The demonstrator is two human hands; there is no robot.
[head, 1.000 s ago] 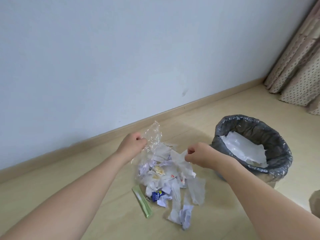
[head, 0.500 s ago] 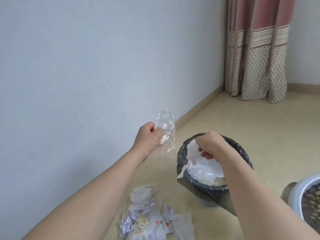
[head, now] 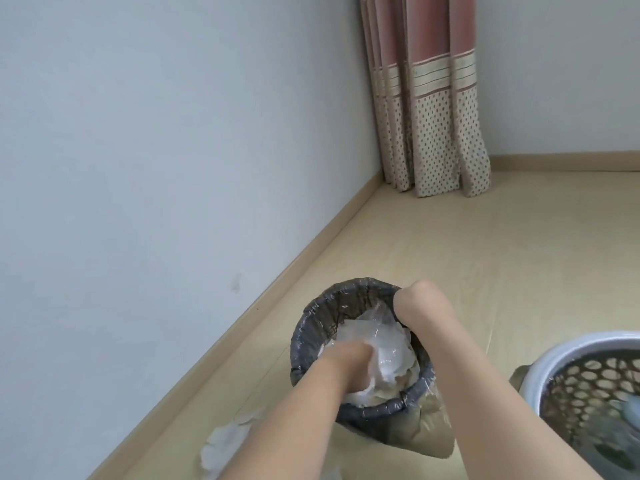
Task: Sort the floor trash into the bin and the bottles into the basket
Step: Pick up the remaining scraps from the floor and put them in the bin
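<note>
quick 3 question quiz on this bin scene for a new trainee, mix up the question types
1. True or false: both hands are down inside the bin.
2. Multiple choice: what does the left hand press on? A) a glass bottle B) clear plastic wrap C) a green packet
3. Short answer: what stands on the floor to the right of the bin?

Key:
1. True. The left hand is in the trash, and the right hand dips in at the far rim, its fingers hidden.
2. B
3. The white basket with a perforated wall.
</note>
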